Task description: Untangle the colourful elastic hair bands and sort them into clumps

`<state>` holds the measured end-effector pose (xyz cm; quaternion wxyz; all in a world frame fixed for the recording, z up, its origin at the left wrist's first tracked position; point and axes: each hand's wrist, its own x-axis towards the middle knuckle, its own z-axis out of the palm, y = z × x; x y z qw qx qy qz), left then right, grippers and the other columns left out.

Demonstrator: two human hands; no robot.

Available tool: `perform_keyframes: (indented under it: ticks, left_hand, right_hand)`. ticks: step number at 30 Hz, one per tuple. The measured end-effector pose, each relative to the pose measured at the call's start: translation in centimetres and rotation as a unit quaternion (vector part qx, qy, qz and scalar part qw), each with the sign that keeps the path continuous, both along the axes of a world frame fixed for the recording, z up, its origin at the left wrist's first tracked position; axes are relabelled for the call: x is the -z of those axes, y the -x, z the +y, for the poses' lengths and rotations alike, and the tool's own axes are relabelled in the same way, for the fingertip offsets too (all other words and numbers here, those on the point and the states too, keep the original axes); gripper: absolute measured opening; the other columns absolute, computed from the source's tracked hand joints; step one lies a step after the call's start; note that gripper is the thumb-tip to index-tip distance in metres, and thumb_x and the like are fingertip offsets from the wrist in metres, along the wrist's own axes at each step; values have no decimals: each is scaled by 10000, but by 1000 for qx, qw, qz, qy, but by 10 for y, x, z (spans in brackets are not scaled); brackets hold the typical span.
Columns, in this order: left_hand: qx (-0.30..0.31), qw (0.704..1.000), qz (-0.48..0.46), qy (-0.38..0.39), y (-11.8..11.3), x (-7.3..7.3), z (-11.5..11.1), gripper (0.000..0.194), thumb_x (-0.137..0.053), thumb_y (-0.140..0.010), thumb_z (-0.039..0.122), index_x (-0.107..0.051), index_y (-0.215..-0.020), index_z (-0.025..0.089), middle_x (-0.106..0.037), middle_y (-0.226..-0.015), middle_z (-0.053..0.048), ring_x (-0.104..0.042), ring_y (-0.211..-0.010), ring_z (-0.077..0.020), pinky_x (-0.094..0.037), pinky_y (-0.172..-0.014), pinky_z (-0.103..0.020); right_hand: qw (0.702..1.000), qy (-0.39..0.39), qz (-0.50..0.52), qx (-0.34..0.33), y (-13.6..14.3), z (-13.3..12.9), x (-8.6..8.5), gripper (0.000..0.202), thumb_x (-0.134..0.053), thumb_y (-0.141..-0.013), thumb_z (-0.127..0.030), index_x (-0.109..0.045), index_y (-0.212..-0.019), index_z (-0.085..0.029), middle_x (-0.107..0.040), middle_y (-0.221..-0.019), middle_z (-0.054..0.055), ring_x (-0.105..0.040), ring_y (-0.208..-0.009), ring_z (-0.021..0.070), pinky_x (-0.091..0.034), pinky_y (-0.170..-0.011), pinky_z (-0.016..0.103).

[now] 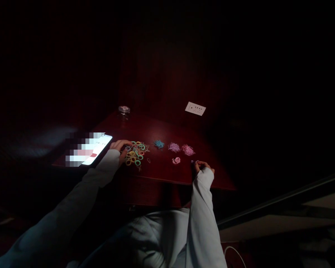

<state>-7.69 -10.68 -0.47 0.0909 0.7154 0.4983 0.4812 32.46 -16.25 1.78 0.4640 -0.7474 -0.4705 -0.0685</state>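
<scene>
On the dark red table (162, 171), head view, we see our left hand (122, 146) resting at the mixed pile of small coloured rings (136, 152), fingers spread loosely over its left edge, touching rings; grip unclear. Right hand (201, 166) sits near the table's front edge, fingertips pinched on something tiny; we cannot tell what. Bare tabletop lies between the hands, with a pink pair of rings (176, 160) there. Behind: blue pile (159, 144), lilac pile (174, 147), pink pile (188, 150), well apart from the front edge. Lit phone (96, 150) just left of left hand. Jar (124, 111) at far edge, white socket plate (195, 108) beyond. Room is very dark.
</scene>
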Motion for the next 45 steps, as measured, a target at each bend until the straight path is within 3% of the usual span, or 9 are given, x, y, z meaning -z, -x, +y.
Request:
perform_keyframes:
  ticks: [3, 6, 11, 15, 19, 24, 30, 36, 45]
  left_hand:
    - [18, 998, -53, 14, 9, 9, 12, 335, -446, -884, 247, -675, -1125, 212, -724, -1236, -98, -653, -1180, -279, -517, -1082, -467]
    - [42, 992, -106, 52, 15, 19, 23, 408, -465, -791, 228, -684, -1133, 193, -720, -1228, -129, -686, -1127, -291, -587, -984, -456]
    - [38, 986, -154, 55, 9, 21, 22, 442, -446, -795, 236, -693, -1160, 203, -731, -1217, -120, -689, -1155, -293, -597, -996, -477]
    - [43, 988, -132, 66, 12, 16, 17, 428, -451, -784, 219, -699, -1133, 203, -734, -1219, -121, -706, -1101, -288, -610, -969, -471]
    - [71, 987, -112, 86, 17, 12, 14, 427, -461, -809, 209, -678, -1177, 206, -726, -1265, -118, -708, -1107, -282, -611, -966, -448]
    - [57, 990, -100, 77, 14, 7, 10, 400, -460, -794, 206, -698, -1116, 194, -744, -1202, -108, -706, -1090, -278, -612, -954, -443]
    - [61, 990, -100, 82, 13, 4, 8, 382, -460, -832, 224, -702, -1124, 177, -738, -1198, -104, -711, -1058, -262, -608, -936, -418]
    - [54, 997, -16, 49, 11, 3, 7, 318, -496, -897, 292, -722, -1103, 206, -739, -1186, -92, -667, -1115, -275, -536, -1019, -446]
    - [-14, 998, 58, 24, -9, 7, -1, 253, -567, -932, 365, -748, -1081, 272, -724, -1267, -61, -597, -1165, -297, -450, -1065, -452]
  right_hand:
    - [999, 32, -3, 9, 3, 1, -1, 523, -551, -834, -705, -691, -817, -201, -700, -842, 122, -530, -859, 257, -409, -818, 387]
    - [1000, -10, 1, 10, 4, 0, -1, 546, -462, -889, -696, -680, -842, -198, -675, -842, 117, -522, -858, 252, -408, -848, 394]
    - [998, -66, -9, -4, 25, -1, 1, 510, -407, -955, -600, -699, -933, -183, -670, -877, 121, -508, -867, 257, -410, -843, 397]
    - [991, -28, -50, -124, 79, 3, 1, 341, -477, -990, -435, -729, -1011, -206, -698, -984, 106, -521, -937, 254, -403, -895, 388]
    - [943, 53, -76, -319, 143, 16, 3, 207, -613, -958, -355, -765, -1047, -246, -709, -1020, 77, -530, -1012, 256, -414, -925, 374]
    - [907, 87, -63, -408, 186, 30, 7, 147, -724, -923, -336, -785, -1052, -302, -704, -1045, 41, -528, -1060, 237, -432, -958, 355]
    - [909, 102, -87, -395, 188, 22, 1, 195, -790, -884, -434, -776, -1024, -298, -701, -1055, 35, -529, -1057, 232, -436, -928, 346]
    - [907, 129, -85, -391, 189, 19, -5, 91, -775, -901, -347, -775, -972, -291, -697, -1037, 26, -529, -1044, 229, -427, -908, 343]
    - [915, 87, -11, -393, 184, 31, 8, 56, -760, -875, -275, -795, -918, -280, -699, -947, 34, -538, -1027, 229, -457, -917, 341]
